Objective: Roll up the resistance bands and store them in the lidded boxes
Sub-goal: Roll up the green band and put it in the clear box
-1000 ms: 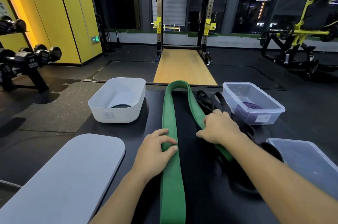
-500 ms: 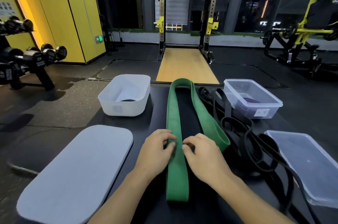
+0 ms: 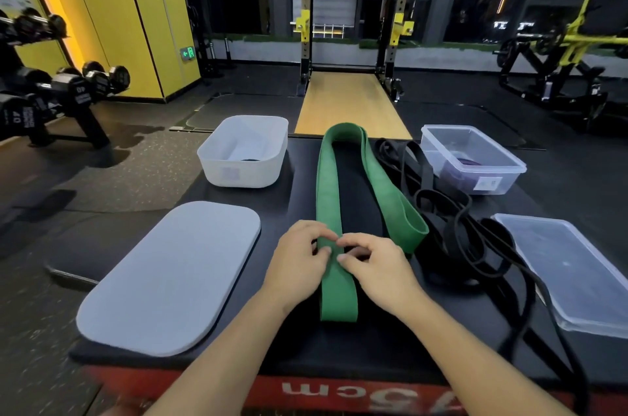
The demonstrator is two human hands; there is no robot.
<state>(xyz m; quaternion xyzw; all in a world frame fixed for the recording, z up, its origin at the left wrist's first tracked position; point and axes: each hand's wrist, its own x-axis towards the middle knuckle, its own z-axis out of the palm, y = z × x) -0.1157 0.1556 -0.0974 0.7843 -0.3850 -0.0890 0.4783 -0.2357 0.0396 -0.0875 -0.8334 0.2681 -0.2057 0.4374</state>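
Most remains: fingers [image 3: 314,235] of left hand [image 3: 299,262] and right hand [image 3: 377,266] pinch the flat green rubber band [image 3: 328,198], not yet rolled; tangled black bands [image 3: 452,228] wait.

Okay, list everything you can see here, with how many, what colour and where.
green band: 1, green, folded along the platform's middle
black bands: tangled, count unclear, black, right of the green band
white box: 1, white, far left, something dark inside
clear box: 1, transparent, far right
purple band: 1, purple, inside the clear box
grey lid: 1, grey, near left
clear lid: 1, transparent, near right
platform: 1, black top, under boxes, lids and bands
dumbbells: several, black, rack at far left
squat rack: 1, black and yellow, straight ahead
left hand: 1, pinches the green band
right hand: 1, pinches the same band beside it
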